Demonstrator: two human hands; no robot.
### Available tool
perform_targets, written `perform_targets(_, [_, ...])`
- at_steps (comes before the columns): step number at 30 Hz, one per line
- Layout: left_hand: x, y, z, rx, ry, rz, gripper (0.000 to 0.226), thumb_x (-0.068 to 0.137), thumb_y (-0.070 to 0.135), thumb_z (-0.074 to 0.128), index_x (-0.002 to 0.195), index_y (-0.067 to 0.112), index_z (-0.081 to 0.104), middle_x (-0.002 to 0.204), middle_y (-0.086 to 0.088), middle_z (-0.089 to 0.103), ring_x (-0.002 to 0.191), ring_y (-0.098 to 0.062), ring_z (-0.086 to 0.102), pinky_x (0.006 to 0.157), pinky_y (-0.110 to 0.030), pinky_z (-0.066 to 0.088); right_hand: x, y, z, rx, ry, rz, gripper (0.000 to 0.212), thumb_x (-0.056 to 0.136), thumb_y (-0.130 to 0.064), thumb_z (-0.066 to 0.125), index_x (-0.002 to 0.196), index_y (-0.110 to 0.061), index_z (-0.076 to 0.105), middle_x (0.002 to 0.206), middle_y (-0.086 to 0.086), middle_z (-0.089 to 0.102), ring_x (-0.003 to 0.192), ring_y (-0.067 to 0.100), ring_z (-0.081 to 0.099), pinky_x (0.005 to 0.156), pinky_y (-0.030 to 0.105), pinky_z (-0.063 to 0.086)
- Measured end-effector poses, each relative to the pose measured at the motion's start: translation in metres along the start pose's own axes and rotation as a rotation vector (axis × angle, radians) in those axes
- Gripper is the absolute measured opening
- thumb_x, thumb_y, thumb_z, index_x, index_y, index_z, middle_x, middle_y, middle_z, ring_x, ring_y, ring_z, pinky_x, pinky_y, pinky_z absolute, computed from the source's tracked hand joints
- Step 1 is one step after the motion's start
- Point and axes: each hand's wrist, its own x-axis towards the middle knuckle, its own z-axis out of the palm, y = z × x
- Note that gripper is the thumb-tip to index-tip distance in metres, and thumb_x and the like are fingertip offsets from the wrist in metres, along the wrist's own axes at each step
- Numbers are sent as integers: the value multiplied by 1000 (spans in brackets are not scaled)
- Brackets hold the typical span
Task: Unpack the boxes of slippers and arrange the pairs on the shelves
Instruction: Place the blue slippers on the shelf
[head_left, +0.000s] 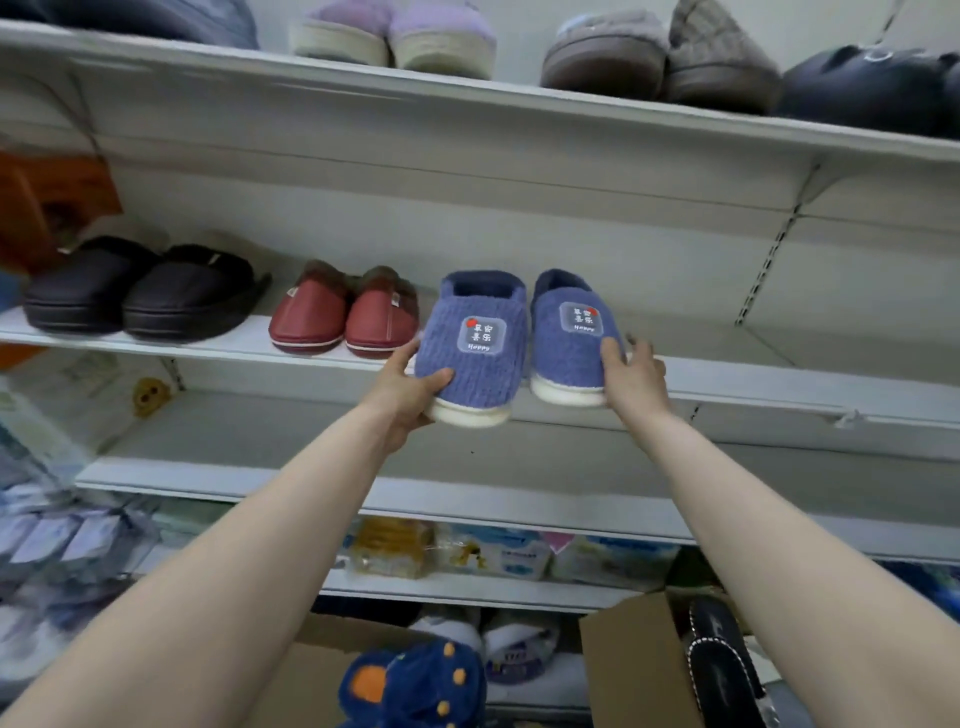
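While both bare arms reach up toward a white middle shelf (779, 379), the left hand (402, 387) grips the toe of one blue knitted slipper (470, 348), thumb lying over the fabric and fingers curled under the pale sole; the right hand (636, 376) clasps the toe of the matching slipper (569, 338) from its outer side, thumb on top and fingers wrapped round the edge. Both slippers point their toes toward the camera and overhang the shelf's front lip, the left-hand one tilted and farther out, the other seeming to rest on the board; each bears a grey patch with characters and the word "Happy"; the two stand just beside each other, a narrow gap between them. To their left on the same shelf sits a dark red pair (345, 312), close to the blue one, and farther left a black pair (140, 291); on the shelf above stand a lilac pair (395, 36), a grey pair (660, 57) and a dark pair (872, 88). Lower shelves hold blurred packets (493, 553); at the bottom, an open cardboard box (634, 670) contains a black slipper with pale stitching (719, 665), and a fuzzy blue slipper with orange spots (415, 686) lies beside it.
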Motion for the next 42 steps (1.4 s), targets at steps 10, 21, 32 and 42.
perform_targets(10, [27,-31,44,1090,157,497,88,78,70,52,151,30,26,159,-20,4,145,-42,-2,119,-48,6,19,24,15,-493,-61,-615,75,87,-62,49,151,-29,33,160,10,16,147,33,18,113,51,33])
perform_targets(21, [86,-22,79,1160,107,430,75,86,53,60,150,37,23,159,-15,6,142,-40,14,119,-41,15,89,29,33,-610,-111,-548,74,93,-57,50,155,-28,24,159,16,13,146,37,12,115,50,27])
perform_targets(32, [82,-26,75,1158,109,480,78,84,49,65,150,33,28,159,-16,12,141,-39,22,116,-41,22,91,34,29,-649,-134,-560,73,94,-59,47,156,-29,21,160,19,13,147,39,12,115,51,26])
perform_targets(42, [-16,-92,-13,1026,148,644,53,87,18,65,138,15,50,141,-15,44,129,-32,41,108,-37,32,-9,73,30,-708,-6,-723,53,96,-34,44,145,-13,45,154,27,28,144,45,24,115,55,24])
